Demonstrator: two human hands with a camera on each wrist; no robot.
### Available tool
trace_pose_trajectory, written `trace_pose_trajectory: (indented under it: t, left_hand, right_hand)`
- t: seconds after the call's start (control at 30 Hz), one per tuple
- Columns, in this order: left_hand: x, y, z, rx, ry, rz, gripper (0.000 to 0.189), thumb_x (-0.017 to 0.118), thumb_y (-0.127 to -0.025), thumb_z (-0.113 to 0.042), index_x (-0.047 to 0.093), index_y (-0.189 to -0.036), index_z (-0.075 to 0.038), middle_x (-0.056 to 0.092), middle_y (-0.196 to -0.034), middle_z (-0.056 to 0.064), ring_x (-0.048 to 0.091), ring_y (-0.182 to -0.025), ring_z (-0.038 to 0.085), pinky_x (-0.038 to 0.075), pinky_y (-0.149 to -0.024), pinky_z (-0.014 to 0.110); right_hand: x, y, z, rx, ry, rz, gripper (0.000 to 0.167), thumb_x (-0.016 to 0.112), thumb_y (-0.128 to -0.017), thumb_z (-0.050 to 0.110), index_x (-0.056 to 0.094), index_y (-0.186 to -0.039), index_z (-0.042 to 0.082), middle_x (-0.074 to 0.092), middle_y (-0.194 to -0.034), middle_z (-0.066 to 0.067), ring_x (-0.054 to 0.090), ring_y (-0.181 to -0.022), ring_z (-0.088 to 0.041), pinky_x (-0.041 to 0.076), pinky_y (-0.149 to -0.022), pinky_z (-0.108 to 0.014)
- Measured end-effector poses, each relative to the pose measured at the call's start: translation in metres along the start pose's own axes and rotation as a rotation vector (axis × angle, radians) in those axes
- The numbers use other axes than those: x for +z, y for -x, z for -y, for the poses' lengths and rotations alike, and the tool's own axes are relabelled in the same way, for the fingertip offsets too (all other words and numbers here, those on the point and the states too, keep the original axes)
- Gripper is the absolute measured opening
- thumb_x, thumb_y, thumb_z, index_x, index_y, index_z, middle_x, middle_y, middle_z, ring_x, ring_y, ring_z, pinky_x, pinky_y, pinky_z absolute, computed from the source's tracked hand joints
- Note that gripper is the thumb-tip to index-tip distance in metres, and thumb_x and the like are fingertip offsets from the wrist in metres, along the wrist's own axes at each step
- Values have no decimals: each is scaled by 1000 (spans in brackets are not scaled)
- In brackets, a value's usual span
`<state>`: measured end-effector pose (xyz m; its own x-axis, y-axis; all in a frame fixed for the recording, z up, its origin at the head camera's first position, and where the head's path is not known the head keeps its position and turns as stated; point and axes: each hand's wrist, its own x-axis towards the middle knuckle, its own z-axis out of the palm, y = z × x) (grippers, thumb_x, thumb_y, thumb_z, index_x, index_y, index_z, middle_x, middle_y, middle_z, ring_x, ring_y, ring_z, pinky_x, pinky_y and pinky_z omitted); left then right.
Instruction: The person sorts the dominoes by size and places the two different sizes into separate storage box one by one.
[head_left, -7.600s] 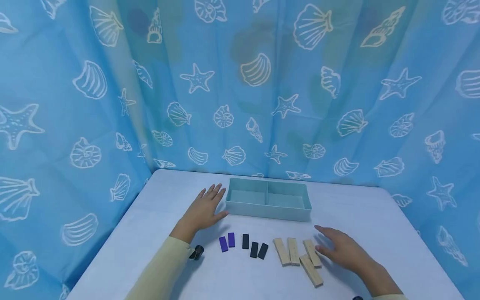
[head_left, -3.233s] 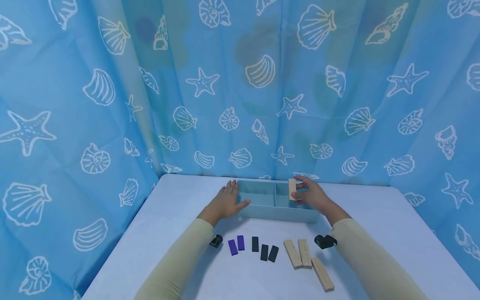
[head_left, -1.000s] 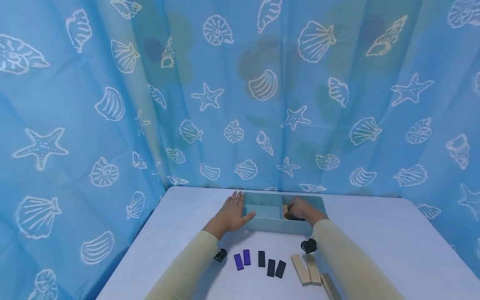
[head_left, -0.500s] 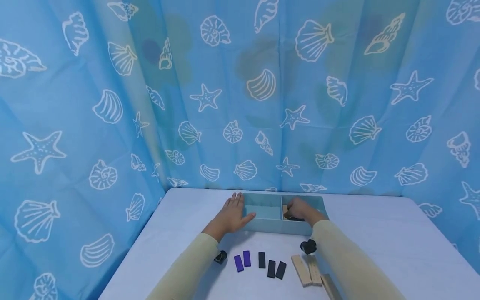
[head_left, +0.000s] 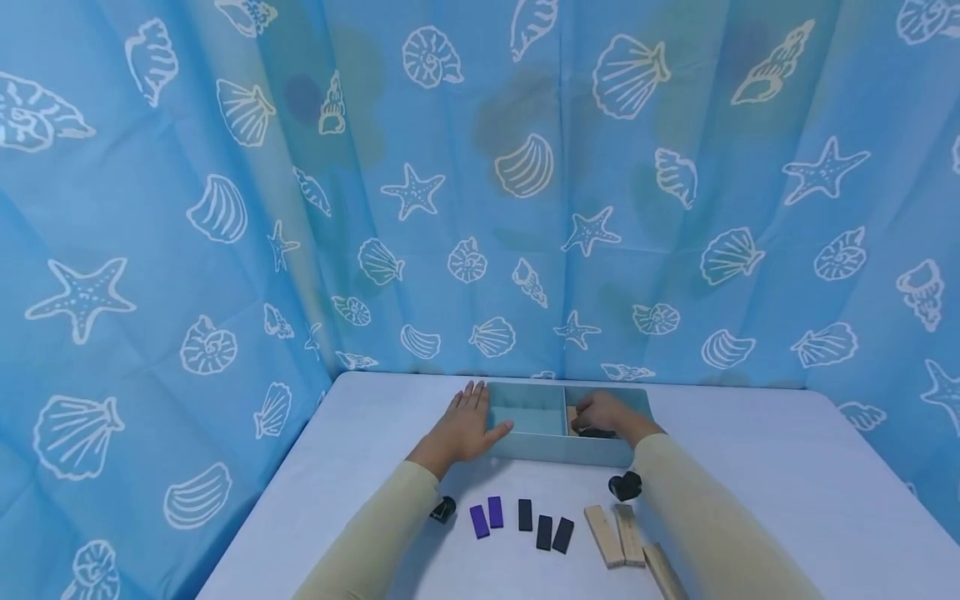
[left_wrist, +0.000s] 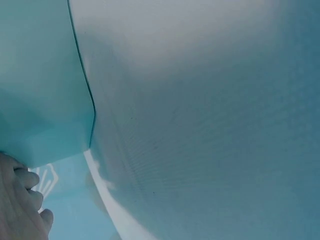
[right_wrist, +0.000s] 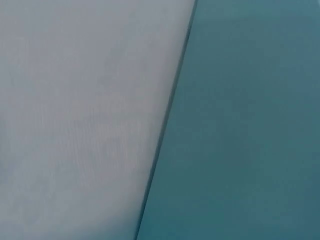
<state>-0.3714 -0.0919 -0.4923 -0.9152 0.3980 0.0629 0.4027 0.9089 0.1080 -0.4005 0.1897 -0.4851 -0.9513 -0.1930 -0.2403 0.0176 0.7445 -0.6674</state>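
Note:
A pale blue-green box (head_left: 558, 450) with one divider stands at the back of the table. My left hand (head_left: 461, 425) rests at its left end, fingers straight and thumb along the front rim; in the left wrist view the fingers (left_wrist: 30, 195) show beside the box wall (left_wrist: 45, 85). My right hand (head_left: 603, 412) reaches into the right compartment, fingers bent down at a wooden block (head_left: 572, 419) beside the divider. I cannot tell whether these fingers still grip the block. The right wrist view shows only the box's front wall (right_wrist: 235, 120) and the white tabletop.
In front of the box lie two purple blocks (head_left: 479, 522), three black blocks (head_left: 544, 532) and three wooden blocks (head_left: 603, 536), the rightmost partly behind the right sleeve (head_left: 712, 517). A blue shell-patterned curtain (head_left: 450, 208) hangs behind the white table (head_left: 300, 500).
My right hand carried a wooden block from the table into the right compartment; in the last half second it shifted slightly up and right. My left hand came to the box's left end and stays there.

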Motion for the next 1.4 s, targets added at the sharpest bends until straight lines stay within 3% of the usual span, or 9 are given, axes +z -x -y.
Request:
trace_pose_trajectory:
  t: [0.1,0.23,0.4,0.57,0.93,1.17,1.4]
  left_hand:
    - [-4,1,0,7,1,4,92,25,-96,-69,15,-154,2,13,-160,17,5,-147,31,10,-117,45]
    - [-9,4,2,17,14,-7,92,26,-96,-68,16,-153,3,14,-159,19,7,-147,33,11,-117,46]
    - [-10,7,9,-13,18,-17,90,30,-97,-66,16,-153,3,14,-159,18,7,-147,32,11,-117,45]
    - [-7,4,11,-5,41,-15,90,31,-97,-65,14,-153,3,13,-160,18,4,-147,32,9,-117,46]
    - [-5,0,7,-13,14,-7,92,27,-96,-69,13,-154,2,12,-160,17,3,-147,31,8,-117,45]
    - [-7,1,5,-5,25,-2,93,27,-95,-69,14,-154,2,12,-160,17,5,-147,32,8,-117,45]
    - [-3,1,1,30,31,-7,93,27,-96,-69,15,-153,4,13,-160,19,5,-147,32,9,-117,45]
  right_hand:
    - [-5,2,-1,2,-45,-2,47,67,-90,13,55,-129,-10,61,-121,-24,60,-108,-39,45,-95,-54]
    - [-9,5,1,-35,-60,-27,48,65,-91,14,53,-131,-10,57,-126,-26,59,-110,-40,44,-96,-54]
    - [-13,11,11,-59,-144,-11,48,62,-94,13,49,-134,-11,60,-120,-24,66,-98,-32,52,-88,-46]
    - [-22,19,17,-12,-221,-25,50,63,-95,12,46,-137,-7,62,-116,-20,67,-94,-28,57,-77,-39]
    - [-39,45,9,-61,-234,-24,52,64,-95,16,46,-138,-6,62,-115,-19,66,-94,-28,57,-77,-41]
    - [-47,68,9,-133,-272,-2,56,65,-95,20,44,-140,-5,62,-110,-18,64,-100,-36,57,-76,-41]
    - [-50,96,7,-150,-269,-10,53,68,-93,18,49,-137,-4,62,-103,-13,65,-89,-26,58,-74,-41]
